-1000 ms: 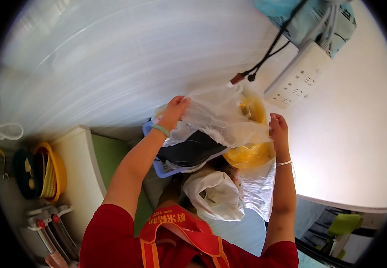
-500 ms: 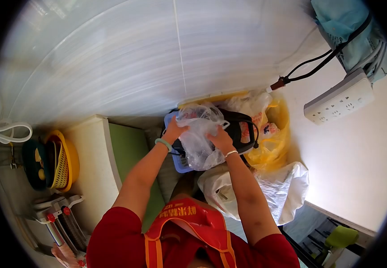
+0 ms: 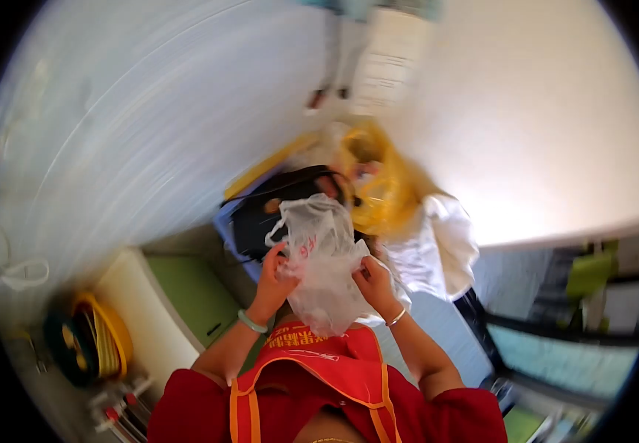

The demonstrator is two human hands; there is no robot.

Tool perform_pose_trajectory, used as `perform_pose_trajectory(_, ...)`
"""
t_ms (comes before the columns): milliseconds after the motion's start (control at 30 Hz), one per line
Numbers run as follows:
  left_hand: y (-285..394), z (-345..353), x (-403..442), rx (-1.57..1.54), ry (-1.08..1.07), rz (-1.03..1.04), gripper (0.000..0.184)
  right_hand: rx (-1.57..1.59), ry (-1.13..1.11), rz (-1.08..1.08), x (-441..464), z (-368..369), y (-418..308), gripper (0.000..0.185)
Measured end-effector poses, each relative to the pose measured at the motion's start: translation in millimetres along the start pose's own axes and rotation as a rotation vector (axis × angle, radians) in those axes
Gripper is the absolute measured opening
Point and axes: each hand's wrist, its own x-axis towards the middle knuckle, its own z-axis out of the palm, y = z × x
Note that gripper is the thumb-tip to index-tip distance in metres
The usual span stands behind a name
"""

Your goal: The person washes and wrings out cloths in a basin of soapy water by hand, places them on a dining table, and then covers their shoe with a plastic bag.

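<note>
A clear plastic bag (image 3: 323, 277) with reddish print hangs between my two hands, in front of the red apron (image 3: 319, 354). My left hand (image 3: 276, 279) pinches its left side, and my right hand (image 3: 376, 284) grips its right edge with curled fingers. One of the bag's loop handles sticks up at the upper left. Just beyond the bag lies a black bag-like object (image 3: 271, 210), resting in or on a blue plastic basket (image 3: 223, 225). The bag covers part of the black object.
A yellow plastic bag (image 3: 378, 184) and a white sack (image 3: 445, 244) sit to the right of the basket. A power strip (image 3: 389, 63) lies at the top. Yellow and green baskets (image 3: 105, 336) stand at lower left, beside a green-fronted cabinet (image 3: 190, 292).
My view has swung to the right. Both hands have drawn the clear bag back from over the basket towards my body, uncovering more of the black object.
</note>
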Motion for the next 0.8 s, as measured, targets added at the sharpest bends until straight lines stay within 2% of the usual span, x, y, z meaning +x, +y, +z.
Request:
perform_pose_trajectory(33, 20.6, 23.2, -11.8, -0.088, -0.052, -0.037, 0.063, 0.048, 0.036, 0.014, -22.8, -20.3, 8.3, 0.017)
perform_pose_trajectory(100, 18.6, 62.7, -33.3, -0.090, -0.240, -0.022, 0.061, 0.124, 0.098, 0.101, -77.5, -60.4, 24.0, 0.020)
perform_pose_trajectory(133, 18.7, 86.9, -43.2, -0.101, -0.324, -0.045, 0.058, 0.118, 0.206, 0.126, -106.0, -80.5, 31.3, 0.020)
perform_pose_trajectory(233, 53.2, 165.1, -90.7, -0.082, -0.556, -0.061, 0.050, 0.099, 0.393, 0.097, -198.1, -141.5, 46.9, 0.029)
perform_pose_trajectory(267, 54.5, 194.3, -106.5, -0.073, -0.619, -0.052, 0.050, 0.304, 0.415, 0.218, -225.9, -168.7, 46.1, 0.035)
perform_pose_trajectory(333, 52.2, 242.8, -138.9, 0.031, -0.650, 0.194, 0.044, 0.734, 0.419, 0.423, -277.4, -212.7, 43.4, 0.046)
perform_pose_trajectory(400, 42.9, 295.3, -187.0, 0.109, -0.695, 0.247, 0.045, 0.753, 0.518, 0.330, -351.1, -236.7, 62.7, 0.046)
perform_pose_trajectory(467, 66.5, 351.3, -225.2, 0.265, -0.831, 0.614, 0.045, 0.796, 0.633, 0.403, -407.2, -268.8, 59.1, 0.050)
perform_pose_trajectory(500, 84.7, 375.2, -244.5, 0.242, -0.903, 0.749, 0.047, 0.727, 0.686, 0.437, -428.3, -280.5, 53.8, 0.057)
perform_pose_trajectory(533, 89.0, 396.6, -258.8, 0.227, -0.916, 0.760, 0.047, 0.717, 0.706, 0.434, -446.1, -289.3, 55.5, 0.057)
perform_pose_trajectory(600, 94.7, 432.3, -284.3, 0.425, -1.132, 1.020, 0.048, 0.602, 0.751, 0.417, -475.8, -301.4, 61.2, 0.053)
perform_pose_trajectory(633, 96.6, 446.4, -294.8, 0.431, -1.168, 1.158, 0.049, 0.596, 0.762, 0.416, -481.2, -301.4, 73.4, 0.053)
perform_pose_trajectory(667, 96.1, 459.6, -306.5, 0.430, -1.175, 1.168, 0.049, 0.513, 0.862, 0.359, -484.2, -298.6, 94.7, 0.047)
perform_pose_trajectory(733, 91.3, 480.7, -323.0, 0.429, -1.369, 1.184, 0.048, 0.439, 0.971, 0.303, -489.0, -299.6, 111.2, 0.041)
perform_pose_trajectory(800, 89.6, 498.9, -329.7, 0.461, -1.447, 1.201, 0.049, 0.779, 1.103, 0.335, -492.6, -309.0, 120.9, 0.025)
